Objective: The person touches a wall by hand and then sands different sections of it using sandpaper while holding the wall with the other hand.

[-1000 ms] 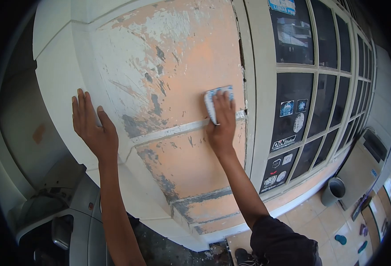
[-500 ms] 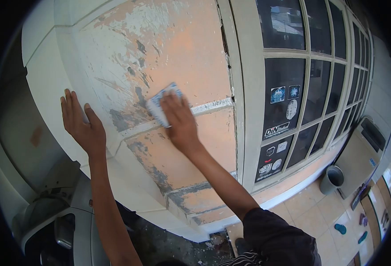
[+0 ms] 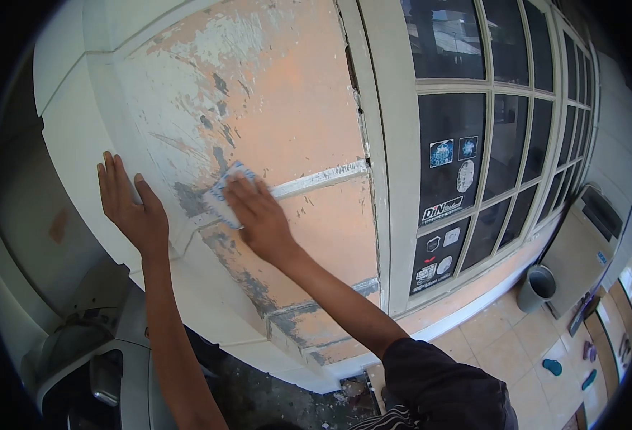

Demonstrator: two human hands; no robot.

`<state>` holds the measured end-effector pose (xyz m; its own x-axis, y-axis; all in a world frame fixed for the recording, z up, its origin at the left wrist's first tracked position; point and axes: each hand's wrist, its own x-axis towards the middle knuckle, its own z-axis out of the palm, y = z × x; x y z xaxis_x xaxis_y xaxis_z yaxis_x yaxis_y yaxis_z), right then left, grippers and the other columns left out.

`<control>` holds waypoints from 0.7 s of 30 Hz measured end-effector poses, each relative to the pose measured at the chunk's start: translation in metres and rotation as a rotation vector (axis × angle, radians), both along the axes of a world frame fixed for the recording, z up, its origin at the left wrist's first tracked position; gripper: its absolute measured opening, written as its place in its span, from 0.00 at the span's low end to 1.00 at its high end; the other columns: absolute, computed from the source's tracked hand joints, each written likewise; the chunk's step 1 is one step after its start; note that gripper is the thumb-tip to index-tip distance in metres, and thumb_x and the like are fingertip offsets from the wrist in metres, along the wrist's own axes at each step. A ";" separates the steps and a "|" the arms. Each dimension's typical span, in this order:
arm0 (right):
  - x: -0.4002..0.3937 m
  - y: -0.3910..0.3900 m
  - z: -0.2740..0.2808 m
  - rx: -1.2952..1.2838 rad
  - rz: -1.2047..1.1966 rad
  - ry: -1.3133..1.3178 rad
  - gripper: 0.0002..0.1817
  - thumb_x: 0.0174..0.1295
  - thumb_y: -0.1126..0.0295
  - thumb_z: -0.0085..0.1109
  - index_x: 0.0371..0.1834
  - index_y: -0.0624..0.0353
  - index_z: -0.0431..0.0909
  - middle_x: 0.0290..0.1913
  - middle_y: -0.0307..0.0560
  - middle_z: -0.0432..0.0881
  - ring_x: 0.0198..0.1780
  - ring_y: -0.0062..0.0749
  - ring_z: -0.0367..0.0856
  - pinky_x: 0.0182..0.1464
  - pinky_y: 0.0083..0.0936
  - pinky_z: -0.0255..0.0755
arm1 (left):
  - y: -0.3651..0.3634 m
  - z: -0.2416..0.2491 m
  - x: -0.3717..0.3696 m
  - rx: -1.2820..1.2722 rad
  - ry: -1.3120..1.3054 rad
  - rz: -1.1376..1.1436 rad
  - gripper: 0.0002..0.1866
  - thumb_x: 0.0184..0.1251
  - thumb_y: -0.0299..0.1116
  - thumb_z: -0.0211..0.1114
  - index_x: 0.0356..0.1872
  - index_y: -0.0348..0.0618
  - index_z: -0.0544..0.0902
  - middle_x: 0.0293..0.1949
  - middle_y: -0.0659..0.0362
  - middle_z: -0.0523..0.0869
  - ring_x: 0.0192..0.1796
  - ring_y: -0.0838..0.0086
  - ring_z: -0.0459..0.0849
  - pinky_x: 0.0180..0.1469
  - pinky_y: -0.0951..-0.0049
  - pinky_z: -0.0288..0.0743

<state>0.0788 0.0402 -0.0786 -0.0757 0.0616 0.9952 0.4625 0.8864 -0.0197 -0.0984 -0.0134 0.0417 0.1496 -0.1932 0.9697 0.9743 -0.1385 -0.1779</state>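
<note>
My right hand (image 3: 258,221) presses a sheet of sandpaper (image 3: 217,203), white with blue print on its back, flat against the wall. The sheet lies across the left part of a narrow white ledge (image 3: 323,176). Around it the peach wall (image 3: 309,122) shows scraped white and grey patches. To the left, my left hand (image 3: 134,208) rests on the white pillar (image 3: 75,136) with its fingers stretched upward and the thumb apart, holding nothing. The sandpaper's rough side is hidden against the wall.
A white-framed window (image 3: 448,158) with stickers stands right of the wall. Beyond are a grey bin (image 3: 538,287), a large pale cabinet-like box (image 3: 581,251) and slippers (image 3: 552,367) on the tiles. A vehicle (image 3: 108,380) is at lower left.
My right hand has slid the sandpaper left and down along the wall, toward the pillar. My left hand stays in place on the pillar. The view has shifted slightly.
</note>
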 end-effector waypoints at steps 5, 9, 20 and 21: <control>0.129 0.028 -0.018 -0.027 -0.343 0.328 0.32 0.50 0.87 0.51 0.64 0.64 0.74 0.69 0.57 0.72 0.75 0.52 0.61 0.76 0.51 0.50 | -0.001 0.003 0.003 0.008 -0.022 0.026 0.23 0.68 0.23 0.55 0.64 0.30 0.74 0.68 0.46 0.74 0.73 0.49 0.66 0.73 0.53 0.59; 0.070 0.017 -0.003 -0.017 -0.171 0.425 0.33 0.48 0.87 0.51 0.63 0.65 0.73 0.69 0.59 0.71 0.75 0.52 0.61 0.76 0.50 0.50 | 0.001 0.000 0.002 0.015 -0.014 0.006 0.24 0.67 0.23 0.56 0.65 0.33 0.74 0.68 0.48 0.74 0.74 0.51 0.66 0.72 0.53 0.58; 0.110 0.026 -0.022 0.001 -0.338 0.320 0.31 0.52 0.85 0.54 0.65 0.63 0.73 0.70 0.56 0.70 0.74 0.52 0.63 0.76 0.52 0.51 | 0.002 0.002 0.001 0.032 0.002 0.018 0.23 0.67 0.23 0.56 0.63 0.32 0.75 0.67 0.48 0.75 0.73 0.50 0.67 0.71 0.52 0.61; 0.119 0.030 -0.024 -0.033 -0.280 0.408 0.31 0.53 0.86 0.51 0.65 0.63 0.73 0.70 0.57 0.71 0.74 0.53 0.63 0.76 0.52 0.49 | 0.001 0.001 0.001 0.029 -0.005 0.025 0.23 0.67 0.24 0.56 0.63 0.32 0.75 0.67 0.48 0.75 0.72 0.50 0.68 0.71 0.52 0.61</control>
<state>0.1975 0.0704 -0.1024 0.3438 0.0556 0.9374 0.6318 0.7248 -0.2747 -0.0970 -0.0121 0.0423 0.1494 -0.2176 0.9645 0.9783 -0.1092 -0.1761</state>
